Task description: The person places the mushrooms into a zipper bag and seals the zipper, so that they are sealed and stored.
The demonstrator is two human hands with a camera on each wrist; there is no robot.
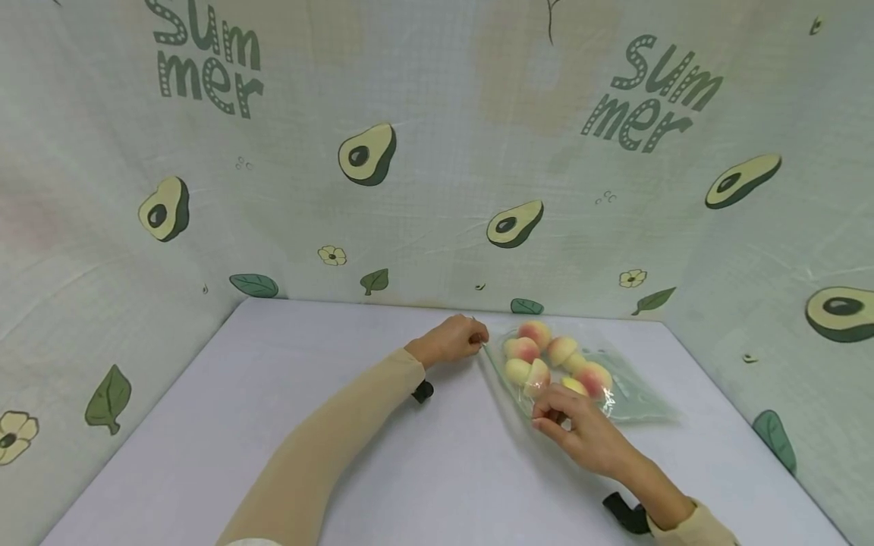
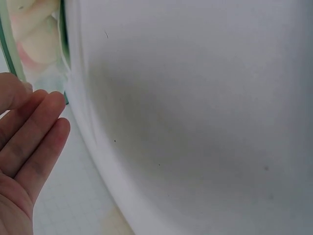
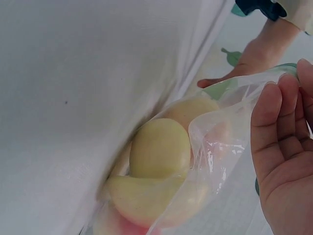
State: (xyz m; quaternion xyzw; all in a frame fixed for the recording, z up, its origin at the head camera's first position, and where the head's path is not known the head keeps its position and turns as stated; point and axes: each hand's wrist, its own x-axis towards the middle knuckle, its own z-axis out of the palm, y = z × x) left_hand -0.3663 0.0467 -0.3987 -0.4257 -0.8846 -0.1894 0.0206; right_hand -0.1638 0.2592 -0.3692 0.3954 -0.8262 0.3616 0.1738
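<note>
A clear zip bag [image 1: 642,398] with a greenish edge lies at the back right of the table, holding several yellow-and-pink peaches [image 1: 592,379]. With thumb and fingertips, my left hand [image 1: 454,339] pinches the far end of the bag's left edge. At the near end of that same edge, my right hand [image 1: 580,432] pinches the film between thumb and fingers. The right wrist view has the peaches [image 3: 160,147] close up, some of them cut pieces, under loose, shiny plastic. Green edge strips of the bag [image 2: 63,36] run toward the left thumb in the left wrist view.
The white table [image 1: 287,425] ends at a back wall of printed cloth [image 1: 437,167] just behind the bag, with cloth at both sides. A black wrist mount [image 1: 423,391] sits under the left sleeve, another mount [image 1: 624,513] at the right wrist.
</note>
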